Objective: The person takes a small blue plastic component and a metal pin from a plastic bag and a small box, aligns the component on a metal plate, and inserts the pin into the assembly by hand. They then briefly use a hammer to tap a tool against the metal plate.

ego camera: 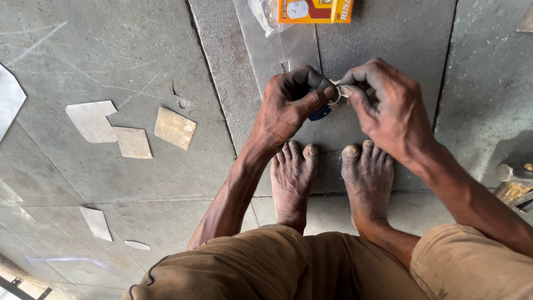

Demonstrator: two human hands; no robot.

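I squat on a stone floor with both hands held together above my bare feet. My left hand [291,103] pinches a small dark blue object [321,114] between thumb and fingers. My right hand [388,108] grips a small whitish piece [338,94] that meets the blue object at the fingertips. What joins the two pieces is hidden by my fingers. A long metal sheet [277,53] lies on the floor under my hands and toes.
An orange-and-yellow box in a clear plastic wrap [313,10] lies at the top. Several cut metal scraps [133,141] lie on the floor at the left, with smaller slivers [97,222] lower down. A metal tool [513,183] rests at the right edge.
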